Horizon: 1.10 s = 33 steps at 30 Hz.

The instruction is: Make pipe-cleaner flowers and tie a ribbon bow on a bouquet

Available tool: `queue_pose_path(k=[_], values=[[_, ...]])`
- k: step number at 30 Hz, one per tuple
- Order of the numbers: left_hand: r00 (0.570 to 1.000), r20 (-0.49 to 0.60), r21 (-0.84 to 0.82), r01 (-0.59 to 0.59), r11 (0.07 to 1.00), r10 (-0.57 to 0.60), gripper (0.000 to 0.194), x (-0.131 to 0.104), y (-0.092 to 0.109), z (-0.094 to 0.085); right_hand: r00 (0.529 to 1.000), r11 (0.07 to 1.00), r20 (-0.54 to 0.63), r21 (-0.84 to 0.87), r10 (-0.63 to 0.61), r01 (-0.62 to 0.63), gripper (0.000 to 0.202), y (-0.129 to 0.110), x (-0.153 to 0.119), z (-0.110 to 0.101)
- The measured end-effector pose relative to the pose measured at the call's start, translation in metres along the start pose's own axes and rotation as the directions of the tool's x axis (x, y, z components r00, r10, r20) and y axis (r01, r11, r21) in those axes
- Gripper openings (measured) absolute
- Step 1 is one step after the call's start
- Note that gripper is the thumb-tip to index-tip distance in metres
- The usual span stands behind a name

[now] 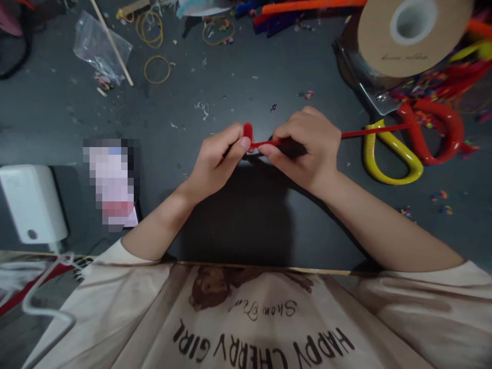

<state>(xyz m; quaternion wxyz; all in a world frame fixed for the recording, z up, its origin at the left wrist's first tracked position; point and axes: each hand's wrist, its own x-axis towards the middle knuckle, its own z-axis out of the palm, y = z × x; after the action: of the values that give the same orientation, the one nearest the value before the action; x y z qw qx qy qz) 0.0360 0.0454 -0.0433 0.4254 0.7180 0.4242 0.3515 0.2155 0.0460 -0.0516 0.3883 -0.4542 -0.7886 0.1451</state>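
Observation:
A red pipe cleaner (265,144) runs between my two hands above the dark table. My left hand (217,161) pinches its bent end, and a short folded piece sticks up past the thumb. Close by on the right, my right hand (307,148) grips the same pipe cleaner between thumb and forefinger. The long straight part passes behind that hand and stretches right, across the handles of the scissors (392,154), one yellow and one red. My palms hide part of the stem.
A ribbon spool (372,46) lies over the scissors' blades at upper right. At left are a phone (113,184) with a blurred screen and a corded white power bank (33,205). Rubber bands (157,69), a wooden stick (113,43) and a plastic bag (90,41) lie toward the back.

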Motion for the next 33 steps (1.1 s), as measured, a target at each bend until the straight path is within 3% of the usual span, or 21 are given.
queue_pose_path(k=[4, 8, 10, 13, 18, 30, 33], values=[[0.985, 0.169, -0.089, -0.03, 0.996, 0.045, 0.032, 0.001, 0.001, -0.006, 1.0, 0.996, -0.005, 0.089, 0.016, -0.016, 0.038, 0.006, 0.003, 0.002], [0.968, 0.244, -0.157, -0.023, 0.987, 0.062, 0.035, 0.002, 0.002, -0.011, 0.999, 0.989, 0.03, 0.143, -0.024, 0.02, 0.035, 0.007, 0.004, 0.001], [0.974, 0.223, -0.164, -0.002, 0.987, 0.039, 0.037, 0.002, 0.001, -0.009, 0.997, 0.986, 0.001, 0.148, -0.082, 0.08, 0.033, 0.006, 0.005, 0.002], [0.993, 0.103, -0.159, 0.065, 0.985, -0.049, 0.039, 0.002, 0.0, -0.004, 0.989, 0.981, -0.046, 0.129, -0.139, 0.144, 0.03, 0.006, 0.005, 0.003], [0.995, -0.019, -0.115, 0.09, 0.989, -0.093, 0.036, 0.002, 0.0, 0.001, 0.992, 0.991, -0.025, 0.043, -0.127, 0.128, 0.03, 0.006, 0.003, 0.004], [0.999, 0.03, -0.1, 0.033, 0.994, -0.03, 0.036, 0.0, 0.002, -0.001, 0.997, 0.999, -0.078, -0.032, -0.001, -0.002, 0.032, 0.002, 0.001, 0.001], [0.999, 0.034, -0.101, 0.021, 0.995, -0.017, 0.036, -0.001, 0.003, -0.001, 0.995, 0.999, -0.102, -0.047, -0.022, 0.018, 0.032, 0.002, 0.0, 0.002]])
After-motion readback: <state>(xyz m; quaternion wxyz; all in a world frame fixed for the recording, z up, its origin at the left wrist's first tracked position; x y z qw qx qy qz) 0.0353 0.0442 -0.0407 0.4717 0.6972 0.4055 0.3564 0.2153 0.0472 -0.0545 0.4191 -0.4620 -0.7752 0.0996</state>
